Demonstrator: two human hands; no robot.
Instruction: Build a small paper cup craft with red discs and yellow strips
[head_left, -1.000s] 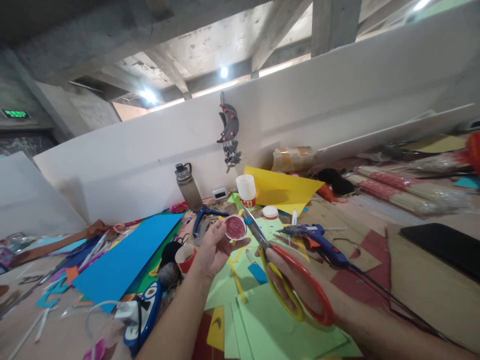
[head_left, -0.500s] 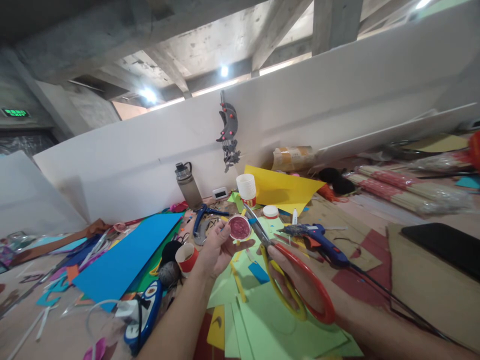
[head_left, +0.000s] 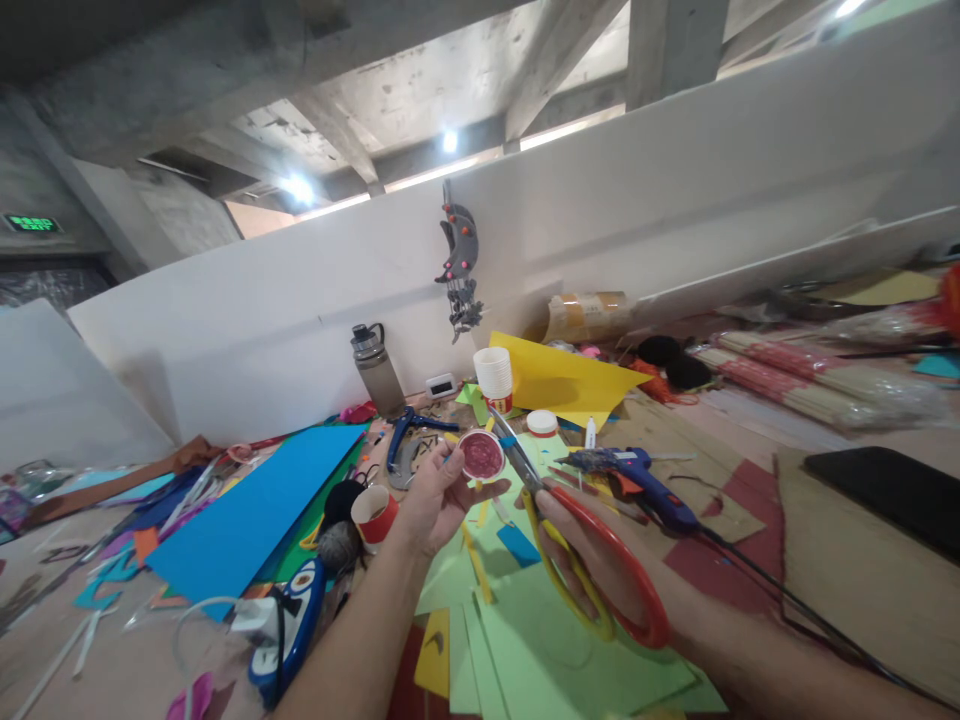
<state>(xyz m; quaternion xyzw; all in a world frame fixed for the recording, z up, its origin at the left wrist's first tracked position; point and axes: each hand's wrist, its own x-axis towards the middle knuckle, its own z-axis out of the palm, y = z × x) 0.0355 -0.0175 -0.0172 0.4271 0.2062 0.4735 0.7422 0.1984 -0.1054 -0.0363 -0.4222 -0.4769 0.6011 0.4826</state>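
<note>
Between the thumb and fingers of my left hand is a small round piece with a mottled dark-pink face and a pale rim. It is tilted toward me, and I cannot tell if it is cut from a paper cup. My right hand grips scissors with one red and one yellow handle. Their blades point up and away, right beside the round piece's right edge. A bit of blue shows at the blades. Below both hands lie light green sheets and a blue scrap.
A blue glue gun lies at right, its cord running toward me. Left are a red paper cup, a grey yarn ball, a blue sheet and a power strip. Behind stand stacked paper cups and a bottle.
The round piece and my left fingertips have shifted very slightly to the right. My right hand and the scissors have hardly moved.
</note>
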